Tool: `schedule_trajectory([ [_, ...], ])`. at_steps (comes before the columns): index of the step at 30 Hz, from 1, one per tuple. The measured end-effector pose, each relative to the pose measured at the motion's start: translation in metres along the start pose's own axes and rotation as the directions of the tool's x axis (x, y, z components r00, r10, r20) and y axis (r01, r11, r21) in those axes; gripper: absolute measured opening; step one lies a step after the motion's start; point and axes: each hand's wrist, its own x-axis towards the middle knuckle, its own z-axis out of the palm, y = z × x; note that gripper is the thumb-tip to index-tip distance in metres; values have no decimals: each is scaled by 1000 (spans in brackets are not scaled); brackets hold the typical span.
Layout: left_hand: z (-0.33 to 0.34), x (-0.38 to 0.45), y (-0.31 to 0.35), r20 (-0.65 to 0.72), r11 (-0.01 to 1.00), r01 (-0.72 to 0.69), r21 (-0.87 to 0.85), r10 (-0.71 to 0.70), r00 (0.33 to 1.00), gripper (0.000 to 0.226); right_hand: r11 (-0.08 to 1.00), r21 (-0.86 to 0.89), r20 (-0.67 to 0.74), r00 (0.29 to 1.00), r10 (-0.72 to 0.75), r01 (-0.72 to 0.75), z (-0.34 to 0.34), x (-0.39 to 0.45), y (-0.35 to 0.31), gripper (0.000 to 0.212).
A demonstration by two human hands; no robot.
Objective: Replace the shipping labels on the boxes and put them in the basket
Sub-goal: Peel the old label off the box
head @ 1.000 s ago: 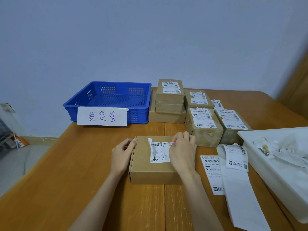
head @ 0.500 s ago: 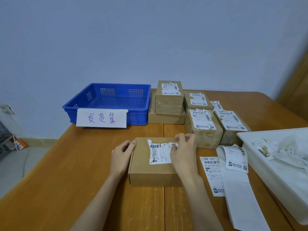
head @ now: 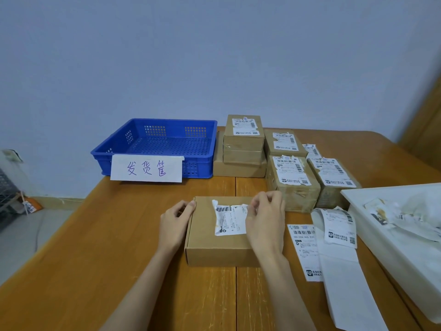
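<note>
A flat brown cardboard box (head: pixel 205 237) lies on the wooden table in front of me. A wrinkled white shipping label (head: pixel 230 219) sticks to its top. My right hand (head: pixel 266 220) pinches the label's upper right edge with thumb and fingers. My left hand (head: pixel 175 223) rests against the box's left side, steadying it. The blue plastic basket (head: pixel 157 139) stands at the back left with nothing inside, a handwritten paper sign on its front. A strip of fresh labels (head: pixel 338 230) lies to the right of the box.
Several labelled cardboard boxes (head: pixel 292 180) are stacked at the back, right of the basket. A white tray (head: pixel 391 237) with torn label scraps sits at the right edge. A loose label (head: pixel 304 249) lies beside the strip. A wall stands behind the table.
My right hand shifted slightly right along the label's top edge, which has crumpled and lifted a little. The left hand and the box stay put.
</note>
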Motion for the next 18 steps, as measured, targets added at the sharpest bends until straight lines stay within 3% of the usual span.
schedule_trajectory([
  [3,0,1,-1,0,1000,-1,2,1,1000,34,985,156,-57,995,87,-77,-2,0,3,23],
  [5,0,1,-1,1,1000,-2,1,2,1000,34,987,120,-70,991,113,-104,-2,-1,5,29],
  [8,0,1,-2,-8,1000,-3,3,3,1000,34,991,10,-39,990,133,-133,1,-1,4,15],
  [12,0,1,-3,-2,1000,3,1,-3,1000,33,995,-51,5,997,82,-81,1,-1,4,9],
  [18,0,1,-3,-6,1000,-6,-7,6,1000,33,998,-57,-31,999,-14,12,-2,-2,0,20],
])
